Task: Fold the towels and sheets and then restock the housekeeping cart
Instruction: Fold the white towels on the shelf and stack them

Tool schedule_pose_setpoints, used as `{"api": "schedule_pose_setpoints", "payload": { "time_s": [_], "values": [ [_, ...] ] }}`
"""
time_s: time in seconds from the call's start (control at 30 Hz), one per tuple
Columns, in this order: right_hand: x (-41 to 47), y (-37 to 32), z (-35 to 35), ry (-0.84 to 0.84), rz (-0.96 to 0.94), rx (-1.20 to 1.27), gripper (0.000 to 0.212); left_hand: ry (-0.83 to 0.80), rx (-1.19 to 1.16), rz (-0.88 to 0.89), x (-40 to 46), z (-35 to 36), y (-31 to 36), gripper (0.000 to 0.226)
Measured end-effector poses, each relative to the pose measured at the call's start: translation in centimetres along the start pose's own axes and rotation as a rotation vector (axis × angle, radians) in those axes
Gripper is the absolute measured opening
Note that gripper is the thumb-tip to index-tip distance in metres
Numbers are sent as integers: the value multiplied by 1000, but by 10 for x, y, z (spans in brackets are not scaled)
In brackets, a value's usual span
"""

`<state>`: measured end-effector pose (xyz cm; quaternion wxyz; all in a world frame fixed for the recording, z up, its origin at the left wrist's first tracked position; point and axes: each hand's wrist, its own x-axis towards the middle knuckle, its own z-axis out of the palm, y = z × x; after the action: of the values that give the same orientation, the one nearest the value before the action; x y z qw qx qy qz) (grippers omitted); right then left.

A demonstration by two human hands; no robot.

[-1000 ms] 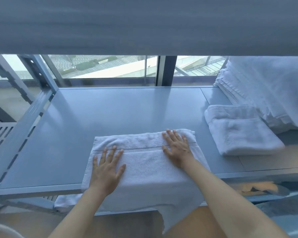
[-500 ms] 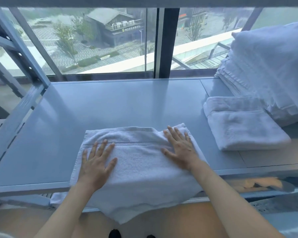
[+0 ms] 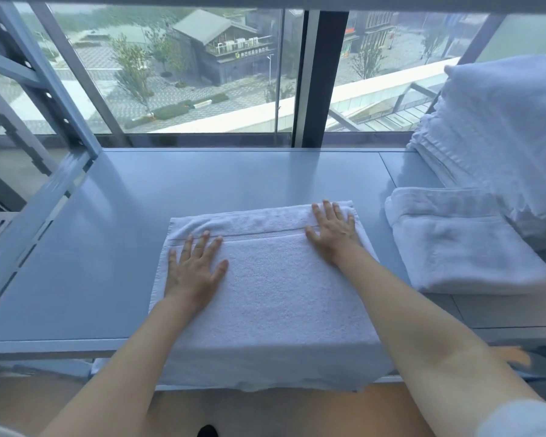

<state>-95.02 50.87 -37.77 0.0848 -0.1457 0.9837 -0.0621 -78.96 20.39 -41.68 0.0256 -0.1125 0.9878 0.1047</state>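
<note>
- White towel [image 3: 275,291] lies flat on the grey shelf [image 3: 108,247], near the front edge; its near end hangs over that edge
- A woven band runs left to right across the towel close to its far end
- Our left hand [image 3: 193,269] rests palm down on the left part of the towel, fingers straight and spread, fingertips at the band
- Our right hand [image 3: 334,232] lies palm down at the towel's far right corner, fingers straight and slightly fanned, reaching almost to the far hem
- Neither hand curls round or pinches the cloth; both press flat on top of it
- Both bare forearms reach in from the near side; a pale sleeve edge shows at the lower right corner
- Folded towel [image 3: 464,247] sits on the shelf just right of the one under our hands, apart from it with a strip of bare shelf between
- Stack of white linen [image 3: 498,134] rises at the far right, behind and partly over the folded towel
- Metal frame [image 3: 44,89] with slanted struts stands at the left end of the shelf
- Window [image 3: 202,74] runs along the far side, showing buildings, trees and paved ground outside
- Underside of an upper shelf crosses the top of the view
</note>
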Motion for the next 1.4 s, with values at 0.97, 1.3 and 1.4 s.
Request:
{"api": "schedule_pose_setpoints", "payload": {
  "time_s": [0.97, 1.3, 1.4],
  "values": [
    [-160, 14, 60, 52, -185, 55, 71, 28, -15, -38, -136, 11, 10, 70],
    [-71, 7, 39, 60, -116, 29, 71, -2, 1, -25, -15, 3, -1, 69],
    [-32, 6, 26, 58, -116, 44, 70, -9, -1, -22, 28, -1, -1, 69]
  ]
}}
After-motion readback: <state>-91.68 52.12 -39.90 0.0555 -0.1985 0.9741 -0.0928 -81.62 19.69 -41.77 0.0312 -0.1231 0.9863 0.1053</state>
